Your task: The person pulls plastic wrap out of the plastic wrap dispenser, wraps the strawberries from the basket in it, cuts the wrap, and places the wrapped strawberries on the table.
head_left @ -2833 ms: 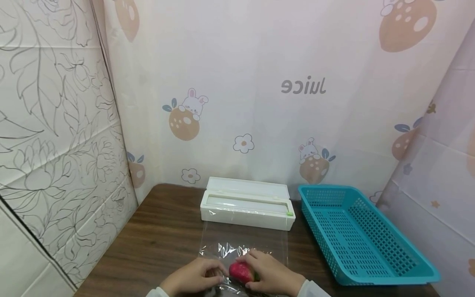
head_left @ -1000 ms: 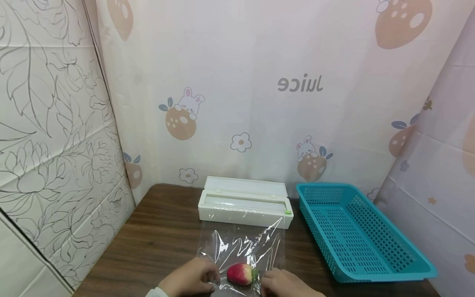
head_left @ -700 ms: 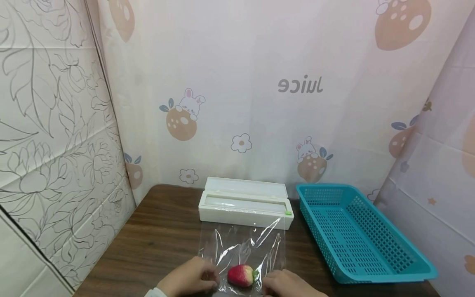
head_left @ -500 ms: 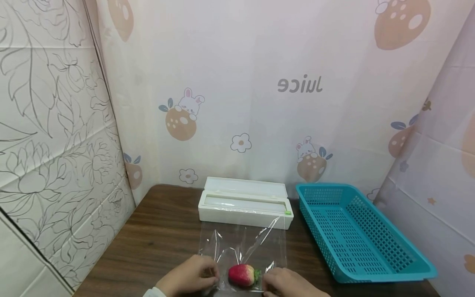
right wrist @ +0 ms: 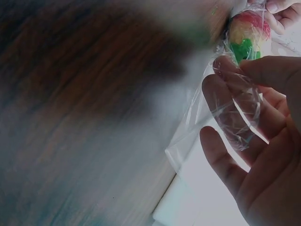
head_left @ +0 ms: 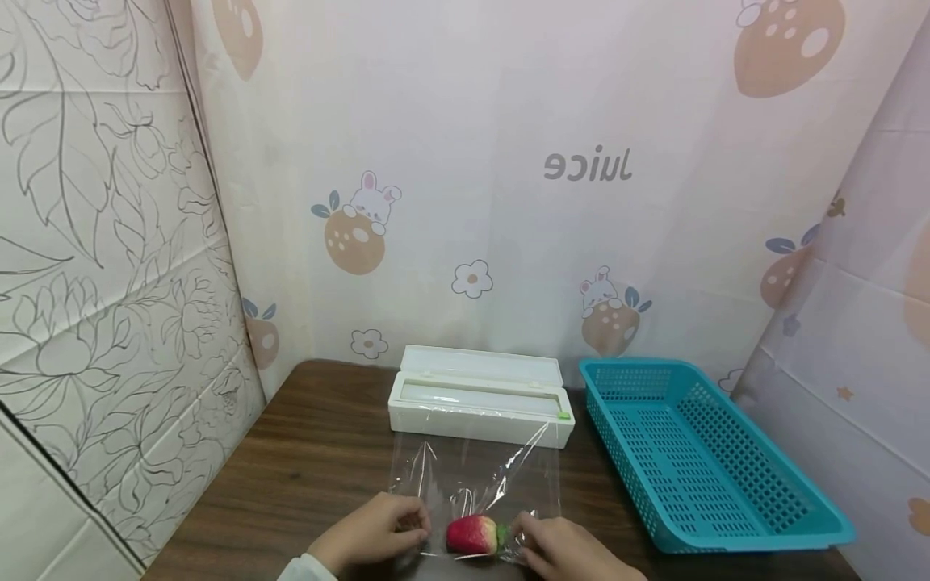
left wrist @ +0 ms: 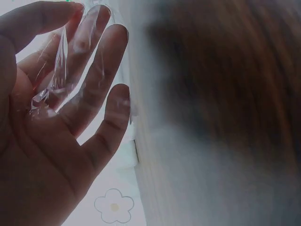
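A red strawberry [head_left: 472, 535], pale near its green leaves, lies on its side with clear cling film [head_left: 479, 476] about it. From the white wrap box the film runs toward the person. My left hand [head_left: 378, 530], left of the strawberry, pinches the film between thumb and fingertips; film hangs across its palm in the left wrist view. To the right, my right hand [head_left: 570, 549] pinches the other side of the film with thumb and index finger, its other fingers extended in the right wrist view. Neither hand touches the strawberry visibly. How far film covers it, I cannot tell.
At the table's back stands the white cling film box [head_left: 479, 420], lid raised, with a green slider [head_left: 563, 415] at its right end. A teal perforated basket [head_left: 715, 468] sits to the right. Brown wood table [head_left: 291, 476] lies to the left; patterned curtains surround the back and sides.
My right hand has let go of the strawberry and moved right to the film's edge. Lately both hands have shifted slightly away from the person, and the film's near edge has come up with them.
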{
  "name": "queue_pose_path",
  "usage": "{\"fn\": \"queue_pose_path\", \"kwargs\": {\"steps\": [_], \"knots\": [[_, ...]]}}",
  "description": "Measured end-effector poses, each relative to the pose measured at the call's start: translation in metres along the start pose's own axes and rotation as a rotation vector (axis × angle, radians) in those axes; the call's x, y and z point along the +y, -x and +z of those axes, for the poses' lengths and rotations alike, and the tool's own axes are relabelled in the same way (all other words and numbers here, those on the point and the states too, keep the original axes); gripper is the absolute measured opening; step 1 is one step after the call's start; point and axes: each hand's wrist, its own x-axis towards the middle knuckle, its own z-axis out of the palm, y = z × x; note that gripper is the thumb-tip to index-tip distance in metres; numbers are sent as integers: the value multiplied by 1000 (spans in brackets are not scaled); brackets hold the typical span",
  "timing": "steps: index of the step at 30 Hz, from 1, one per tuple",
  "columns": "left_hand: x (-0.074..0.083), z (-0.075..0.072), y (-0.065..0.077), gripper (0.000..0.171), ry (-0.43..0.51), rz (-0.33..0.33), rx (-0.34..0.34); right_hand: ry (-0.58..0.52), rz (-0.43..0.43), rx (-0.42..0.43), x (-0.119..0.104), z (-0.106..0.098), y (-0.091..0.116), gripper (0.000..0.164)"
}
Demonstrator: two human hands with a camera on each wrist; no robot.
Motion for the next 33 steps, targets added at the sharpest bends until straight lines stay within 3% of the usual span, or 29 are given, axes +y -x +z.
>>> {"fn": "queue_pose_path", "kwargs": {"steps": [4,8,16,21,27,30,33], "knots": [[-3,-1,1,6,9,-18,13,0,-11,36,2,1,-1,33],[-7,-2,1,6,18,-51,21,-32,20,19,3,0,-3,47],[-5,-1,-4,6,-23,-76,10,-38,33,7,1,2,-6,47],[13,5,-15,31,-130,-62,3,-32,24,19,0,4,-6,43],[33,29,-37,69,-321,-65,-39,-40,60,9,3,6,-7,34],[35,38,-44,76,-365,-103,-72,-42,60,11,3,7,-8,33],[35,41,-48,74,-404,-97,-82,-41,58,7,3,8,-8,33]]}}
